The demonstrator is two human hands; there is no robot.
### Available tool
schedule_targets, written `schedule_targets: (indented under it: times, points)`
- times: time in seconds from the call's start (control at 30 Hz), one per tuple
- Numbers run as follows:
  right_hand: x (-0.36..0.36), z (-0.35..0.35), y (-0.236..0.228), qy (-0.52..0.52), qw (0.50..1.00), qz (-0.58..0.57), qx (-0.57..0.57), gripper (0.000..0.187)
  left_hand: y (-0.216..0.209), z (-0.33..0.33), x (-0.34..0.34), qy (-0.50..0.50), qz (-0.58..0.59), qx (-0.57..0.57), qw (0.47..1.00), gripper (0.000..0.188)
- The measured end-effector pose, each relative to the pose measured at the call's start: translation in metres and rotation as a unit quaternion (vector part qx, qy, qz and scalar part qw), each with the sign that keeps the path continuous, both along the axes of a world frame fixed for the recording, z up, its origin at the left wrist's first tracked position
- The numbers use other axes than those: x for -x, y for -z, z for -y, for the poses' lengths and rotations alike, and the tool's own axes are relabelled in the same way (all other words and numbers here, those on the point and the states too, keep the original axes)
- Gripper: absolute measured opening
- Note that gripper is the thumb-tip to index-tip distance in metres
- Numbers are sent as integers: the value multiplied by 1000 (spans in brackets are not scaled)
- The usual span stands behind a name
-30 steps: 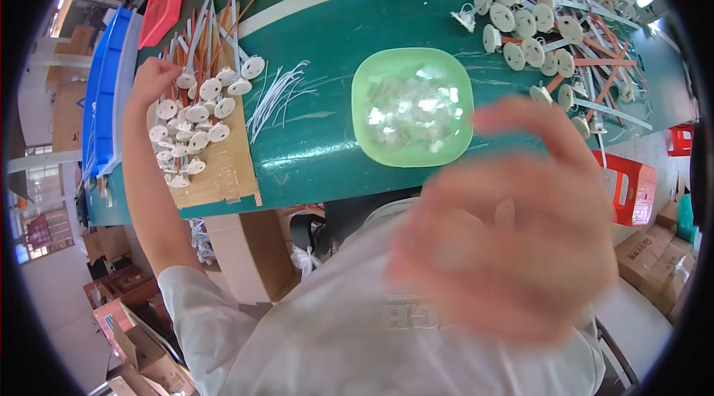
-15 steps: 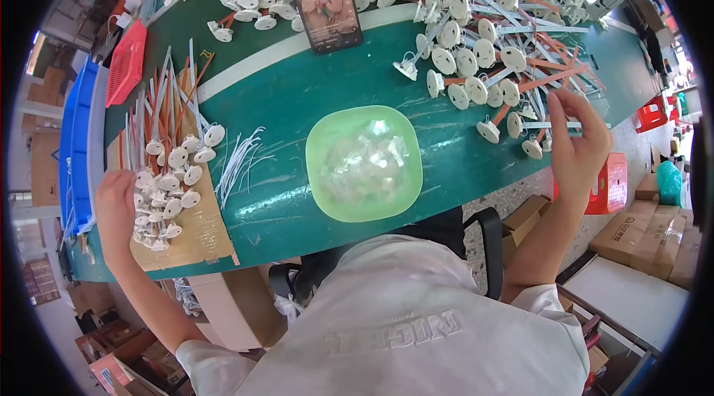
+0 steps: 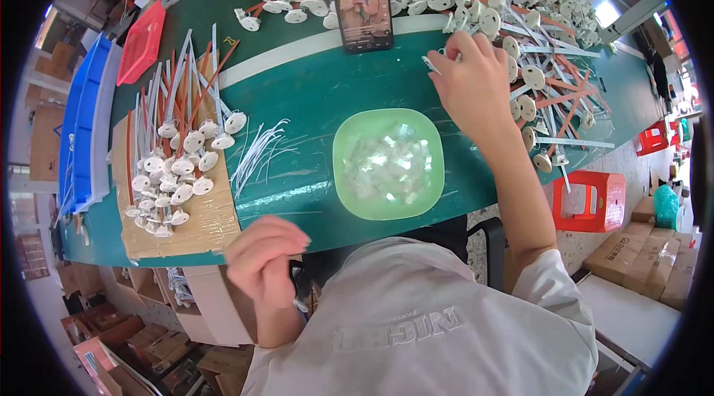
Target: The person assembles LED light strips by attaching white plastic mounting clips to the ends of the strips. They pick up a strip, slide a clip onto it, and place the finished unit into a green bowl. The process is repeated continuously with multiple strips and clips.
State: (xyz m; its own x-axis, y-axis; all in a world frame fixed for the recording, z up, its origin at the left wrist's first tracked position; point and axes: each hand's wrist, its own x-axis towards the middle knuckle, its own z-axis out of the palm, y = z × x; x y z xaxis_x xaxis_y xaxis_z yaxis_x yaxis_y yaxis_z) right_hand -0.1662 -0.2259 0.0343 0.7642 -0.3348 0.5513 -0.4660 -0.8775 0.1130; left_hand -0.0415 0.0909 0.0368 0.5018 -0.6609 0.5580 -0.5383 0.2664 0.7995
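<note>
My right hand [image 3: 472, 87] reaches over the far right of the green table, its fingers bent in a pinch. A small white disc-headed piece [image 3: 429, 63] shows at its fingertips, mostly hidden by them. My left hand [image 3: 264, 258] hovers above the table's near edge with its fingers curled, and nothing shows in it. Close by on the left, several white disc-headed pieces with red and grey strips [image 3: 182, 166] lie in rows on brown cardboard [image 3: 212, 225]. Between the hands stands a light green bowl [image 3: 388, 211] of small clear pieces [image 3: 393, 165].
Thin white ties [image 3: 258, 154] lie left of the bowl. A phone [image 3: 361, 5] leans at the back. Many more disc-headed pieces [image 3: 532, 76] are heaped at the right and far side. Blue [image 3: 78, 128] and red [image 3: 141, 43] trays stand left; a red stool [image 3: 591, 201] stands right.
My left hand has left the cardboard rows and come right, toward my body. My right hand has moved left and away from me, from the strip ends to the lone white disc-headed piece.
</note>
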Motion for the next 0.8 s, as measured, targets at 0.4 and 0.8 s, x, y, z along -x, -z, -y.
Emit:
schedule_targets:
  times: [0.4, 0.8]
  points:
    - [12, -138, 1, -296, 852, 358, -242, 33, -1, 56, 31, 252, -429, -64, 865, 54]
    - [14, -140, 4, -397, 834, 327, -199, 31, 16, 23, 37, 281, -428, -23, 859, 59]
